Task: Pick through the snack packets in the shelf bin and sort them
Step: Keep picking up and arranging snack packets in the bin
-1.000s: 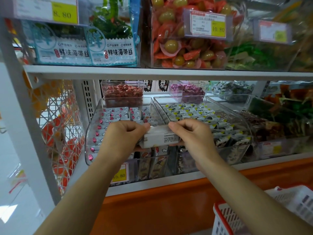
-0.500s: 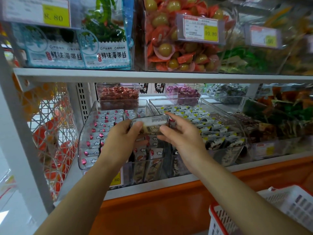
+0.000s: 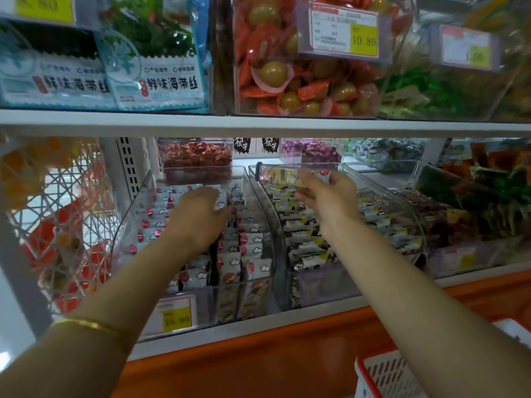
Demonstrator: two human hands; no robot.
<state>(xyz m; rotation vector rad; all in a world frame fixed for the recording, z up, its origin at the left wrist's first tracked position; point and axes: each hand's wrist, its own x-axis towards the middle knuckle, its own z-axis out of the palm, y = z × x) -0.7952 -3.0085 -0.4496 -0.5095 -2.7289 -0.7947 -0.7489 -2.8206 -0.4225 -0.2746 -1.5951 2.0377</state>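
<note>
Right hand (image 3: 324,196) pinches a packet (image 3: 290,175) above the right bin (image 3: 382,179), seemingly to drop it there. Left hand (image 3: 198,216), fingers loosely spread and empty, reaches into the left bin (image 3: 138,205).

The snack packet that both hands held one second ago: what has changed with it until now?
The left hand let go of the packet and reached down into the left bin. The right hand alone now holds the packet, carried up and back over the right bin. Bins and shelf stayed as they were.
</note>
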